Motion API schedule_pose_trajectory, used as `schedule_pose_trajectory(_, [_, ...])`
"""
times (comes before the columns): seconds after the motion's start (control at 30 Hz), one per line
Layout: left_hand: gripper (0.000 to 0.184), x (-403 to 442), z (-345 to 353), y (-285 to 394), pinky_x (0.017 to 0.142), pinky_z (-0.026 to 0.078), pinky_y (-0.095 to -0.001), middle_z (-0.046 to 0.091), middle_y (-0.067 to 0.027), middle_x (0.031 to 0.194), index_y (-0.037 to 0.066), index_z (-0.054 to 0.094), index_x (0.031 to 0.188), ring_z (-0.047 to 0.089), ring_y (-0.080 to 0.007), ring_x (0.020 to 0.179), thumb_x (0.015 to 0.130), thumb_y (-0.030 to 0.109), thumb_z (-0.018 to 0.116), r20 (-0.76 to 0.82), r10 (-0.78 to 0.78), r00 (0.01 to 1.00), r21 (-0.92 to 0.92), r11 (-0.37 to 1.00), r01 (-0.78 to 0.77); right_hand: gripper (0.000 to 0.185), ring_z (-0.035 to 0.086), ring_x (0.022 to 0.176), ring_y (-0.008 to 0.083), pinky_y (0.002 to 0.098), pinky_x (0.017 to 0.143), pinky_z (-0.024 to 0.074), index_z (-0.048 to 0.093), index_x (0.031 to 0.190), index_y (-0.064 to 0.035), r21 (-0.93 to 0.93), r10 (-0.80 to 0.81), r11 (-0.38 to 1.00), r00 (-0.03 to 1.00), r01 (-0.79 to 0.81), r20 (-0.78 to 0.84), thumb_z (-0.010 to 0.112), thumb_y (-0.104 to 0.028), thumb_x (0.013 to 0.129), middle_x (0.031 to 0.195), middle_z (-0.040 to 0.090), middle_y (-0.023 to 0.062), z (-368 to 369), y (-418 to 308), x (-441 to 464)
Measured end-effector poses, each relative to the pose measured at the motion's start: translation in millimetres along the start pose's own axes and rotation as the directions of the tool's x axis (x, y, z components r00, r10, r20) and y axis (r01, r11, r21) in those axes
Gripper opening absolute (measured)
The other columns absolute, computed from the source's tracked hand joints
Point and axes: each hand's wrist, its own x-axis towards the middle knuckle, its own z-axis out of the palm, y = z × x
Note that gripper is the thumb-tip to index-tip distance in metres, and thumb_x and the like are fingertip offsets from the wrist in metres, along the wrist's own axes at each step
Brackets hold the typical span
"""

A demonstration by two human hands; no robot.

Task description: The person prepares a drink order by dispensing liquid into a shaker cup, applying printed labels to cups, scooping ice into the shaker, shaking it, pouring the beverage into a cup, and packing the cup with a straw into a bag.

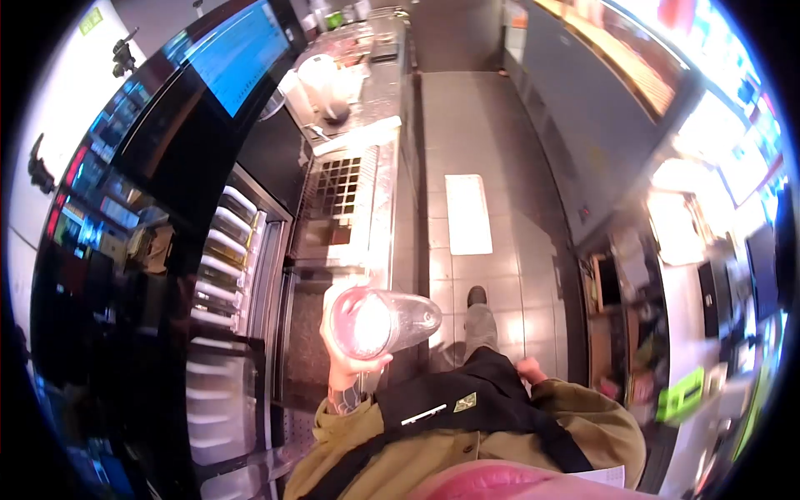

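In the head view, a person's left hand (336, 340) was clamped around a clear vessel (387, 321) at the near end of the tabletop (382, 212).

With one hand alone bearing it, the smooth wall could have slipped from a damp or loose grip, dropping the vessel onto the tiled floor (529, 287) right of the tabletop; a careless swing might have knocked it against the tabletop's edge. See-through and rounded, the vessel narrowed from its wide end to a blunt tip, glare hiding any contents. The right hand (531, 369) was apart, well right of the tabletop; whether it gripped anything could not be told.
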Motion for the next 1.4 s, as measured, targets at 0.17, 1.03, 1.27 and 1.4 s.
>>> schedule_pose_trajectory(0.17, [0.100, 124.3, 8.6, -91.9, 0.098, 0.041, -0.0390, 0.052, -0.0148, 0.121, -0.003, 0.039, 0.128, 0.054, -0.0258, 0.110, 0.044, 0.020, 0.089, -0.168, -0.112, 0.979, 0.008, 0.993, 0.115, 0.030, 0.065, 0.062, 0.0265, 0.0361, 0.060, 0.0506, 0.066, 0.074, 0.0014, -0.187, -0.440, 0.896, 0.857, 0.402, -0.269, 0.056, -0.027, 0.074, 0.068, 0.065, 0.0177, -133.9, -115.3, 189.0])
schedule_pose_trajectory(1.03, [0.063, 438.2, -165.6, -209.5, 0.095, 0.040, -0.0329, 0.060, -0.0090, 0.111, 0.003, 0.058, 0.114, 0.054, -0.0202, 0.105, 0.060, 0.020, 0.085, -0.777, 0.201, 0.596, 0.504, 0.766, 0.399, 0.024, 0.051, 0.056, 0.0072, 0.0181, 0.052, 0.0436, 0.053, 0.108, 0.0074, 0.406, -0.695, -0.709, -0.477, 0.576, -0.538, 0.052, 0.006, 0.084, 0.108, 0.060, 0.0207, -566.5, -832.4, 29.5])
schedule_pose_trajectory(1.27, [0.053, 447.8, -173.8, -220.2, 0.087, 0.049, -0.0291, 0.063, -0.0060, 0.104, 0.000, 0.059, 0.110, 0.061, -0.0161, 0.093, 0.062, 0.004, 0.082, -0.798, 0.066, 0.599, 0.181, 0.974, 0.134, 0.049, 0.052, 0.051, 0.0053, 0.0156, 0.046, 0.0416, 0.055, 0.113, 0.0034, 0.107, -0.512, -0.830, -0.671, 0.548, -0.535, 0.063, 0.005, 0.065, 0.118, 0.059, 0.0162, -570.1, -859.2, 17.9])
schedule_pose_trajectory(1.4, [0.053, 450.5, -166.2, -210.7, 0.086, 0.050, -0.0288, 0.063, -0.0061, 0.106, 0.000, 0.059, 0.110, 0.061, -0.0158, 0.093, 0.063, 0.003, 0.082, -0.780, 0.170, 0.602, 0.317, 0.937, 0.146, 0.058, 0.047, 0.044, 0.0077, 0.0181, 0.043, 0.0410, 0.057, 0.115, -0.0035, 0.133, -0.591, -0.776, -0.638, 0.616, -0.494, 0.069, -0.001, 0.058, 0.117, 0.061, 0.0140, -561.2, -863.9, 10.3])
